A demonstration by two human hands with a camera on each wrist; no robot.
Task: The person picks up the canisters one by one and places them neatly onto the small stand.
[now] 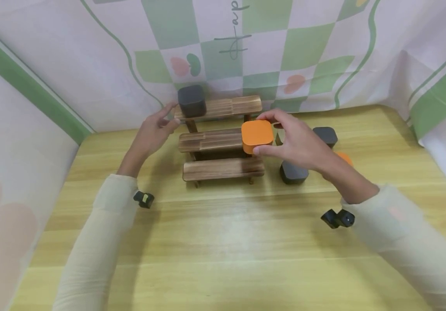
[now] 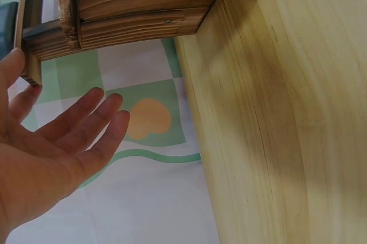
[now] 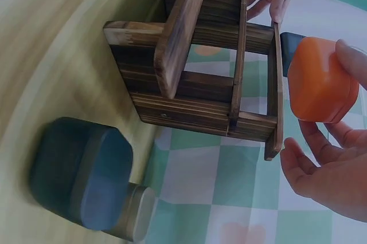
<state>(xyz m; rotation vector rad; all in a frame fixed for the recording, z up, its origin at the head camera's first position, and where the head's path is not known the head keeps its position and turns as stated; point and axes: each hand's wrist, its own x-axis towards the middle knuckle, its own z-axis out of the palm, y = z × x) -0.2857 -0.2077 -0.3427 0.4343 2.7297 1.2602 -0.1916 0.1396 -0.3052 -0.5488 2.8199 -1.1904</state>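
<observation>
Above the right end of the wooden rack, the right hand holds an orange box; its grip is narrowed onto it, thumb on the near side, fingers on the far side. The right-wrist view shows the box clear of the rack. At the rack's left end, the left hand pinches the tip of the top plank between thumb and index finger, other 3 fingers extended. A dark box stands on that plank, also at the left. Right of the rack, a 2nd dark box and a 3rd dark box rest on the tabletop; near them, an orange item is only partly visible. Behind the rack hangs a checked cloth.
</observation>
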